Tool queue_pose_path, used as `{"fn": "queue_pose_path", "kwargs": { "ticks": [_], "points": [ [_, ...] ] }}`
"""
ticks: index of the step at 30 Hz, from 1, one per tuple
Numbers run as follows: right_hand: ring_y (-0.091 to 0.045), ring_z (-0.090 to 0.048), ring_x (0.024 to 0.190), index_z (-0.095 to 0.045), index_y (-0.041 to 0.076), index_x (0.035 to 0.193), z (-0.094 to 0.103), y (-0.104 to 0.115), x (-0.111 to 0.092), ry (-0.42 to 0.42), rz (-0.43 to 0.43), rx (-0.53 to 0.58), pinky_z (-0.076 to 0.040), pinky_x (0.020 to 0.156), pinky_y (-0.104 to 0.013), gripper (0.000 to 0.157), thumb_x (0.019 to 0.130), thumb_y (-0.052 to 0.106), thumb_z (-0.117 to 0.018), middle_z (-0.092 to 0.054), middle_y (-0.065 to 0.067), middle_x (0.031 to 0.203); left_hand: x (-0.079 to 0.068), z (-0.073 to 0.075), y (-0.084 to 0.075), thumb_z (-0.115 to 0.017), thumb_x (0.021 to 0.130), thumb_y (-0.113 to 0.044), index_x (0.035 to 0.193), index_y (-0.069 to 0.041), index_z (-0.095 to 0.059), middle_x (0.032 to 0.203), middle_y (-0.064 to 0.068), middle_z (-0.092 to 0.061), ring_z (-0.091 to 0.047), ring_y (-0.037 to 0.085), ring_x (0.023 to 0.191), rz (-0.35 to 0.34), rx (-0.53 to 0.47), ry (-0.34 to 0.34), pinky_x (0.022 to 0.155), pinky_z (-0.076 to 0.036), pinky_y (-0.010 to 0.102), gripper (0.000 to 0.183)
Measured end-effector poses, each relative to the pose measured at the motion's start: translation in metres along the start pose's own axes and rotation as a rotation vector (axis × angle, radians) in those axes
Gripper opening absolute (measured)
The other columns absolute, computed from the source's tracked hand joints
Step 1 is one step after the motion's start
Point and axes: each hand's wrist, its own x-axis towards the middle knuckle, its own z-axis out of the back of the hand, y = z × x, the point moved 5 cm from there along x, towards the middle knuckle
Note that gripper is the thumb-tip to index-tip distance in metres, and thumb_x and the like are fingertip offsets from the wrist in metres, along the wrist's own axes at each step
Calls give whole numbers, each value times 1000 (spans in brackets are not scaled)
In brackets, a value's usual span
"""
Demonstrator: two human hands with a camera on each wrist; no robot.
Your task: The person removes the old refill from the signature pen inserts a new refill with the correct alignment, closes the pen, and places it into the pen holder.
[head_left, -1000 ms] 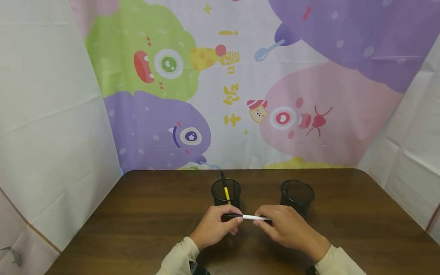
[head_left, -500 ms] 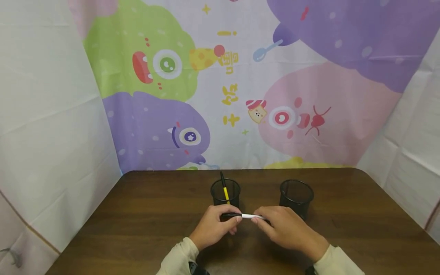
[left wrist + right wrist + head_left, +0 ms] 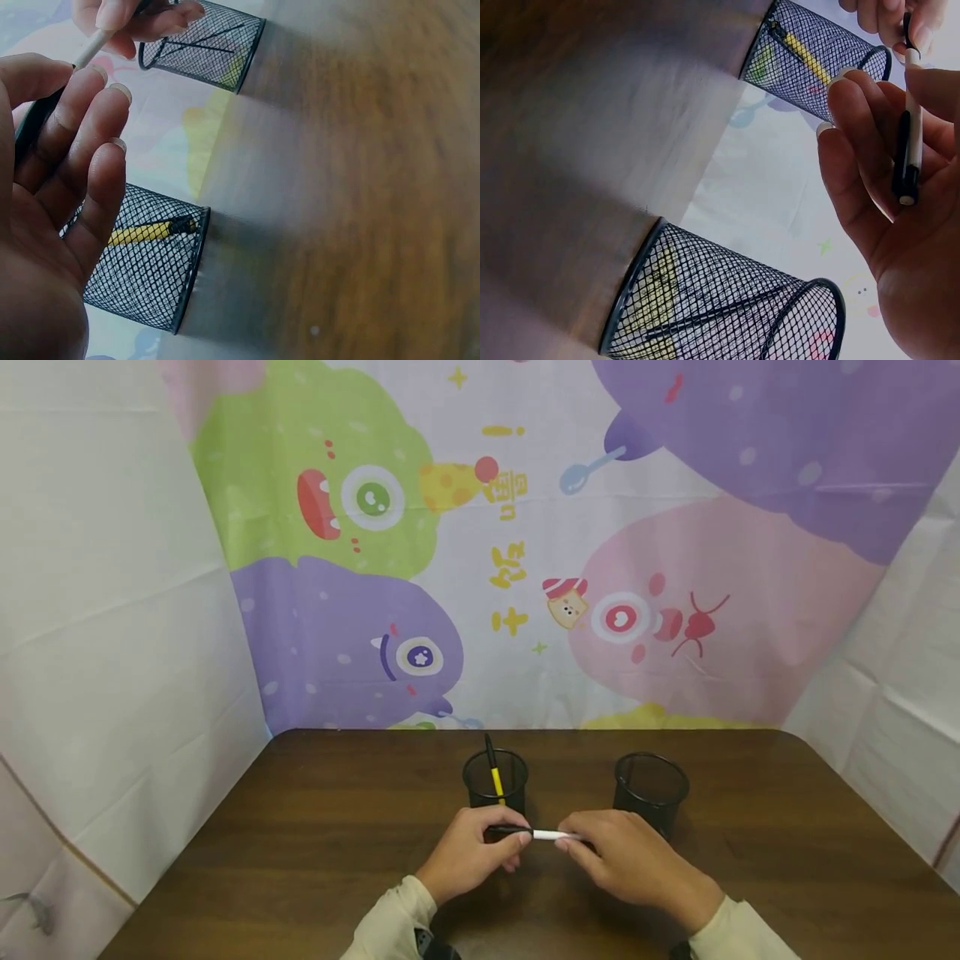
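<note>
A slim pen (image 3: 550, 835) with a white barrel and black parts is held level between both hands, over the table. My left hand (image 3: 472, 852) pinches its black end between thumb and fingers. The white end is pinched by my right hand (image 3: 637, 860); the right wrist view shows a black clip (image 3: 902, 150) on that end, lying over the palm. Behind the left hand stands a black mesh pen holder (image 3: 480, 795) with a yellow and black pen (image 3: 496, 777) leaning in it. A second mesh pen holder (image 3: 663, 814) stands behind the right hand, which partly hides it.
The dark brown wooden table (image 3: 337, 827) ends at a cartoon-printed cloth (image 3: 517, 685) hanging at the back. White sheets (image 3: 127, 635) hang along both sides.
Both hands keep their hold on the pen in nearly the same pose. The head view has shifted slightly, and the pen holders stand where they were.
</note>
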Motion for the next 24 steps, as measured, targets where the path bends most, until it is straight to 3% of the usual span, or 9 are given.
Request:
{"fn": "queue_pose_path", "kwargs": {
  "ticks": [7,15,24],
  "points": [
    [2,-46,62,-70,20,96,-1,-1,0,-11,12,-18,-44,58,-21,5,98,23,-67,-53,21,78,0,-1,-2,-69,96,-13,102,-10,-72,79,20,-70,-68,16,61,28,12,-10,61,-60,42,8],
    [3,-46,62,-69,20,94,-2,-1,-1,-35,26,-43,-44,57,-21,5,98,22,-67,-52,21,78,-4,1,-26,-68,96,-7,100,-4,-71,77,20,-69,-67,16,61,15,6,-16,61,-60,39,7],
    [3,-45,61,-68,21,93,0,-2,-1,-60,50,-58,-43,57,-21,4,96,19,-68,-51,21,77,0,1,-2,-68,96,-9,101,-3,-71,77,16,-69,-67,15,60,29,38,-29,61,-60,37,8]
  ]
}}
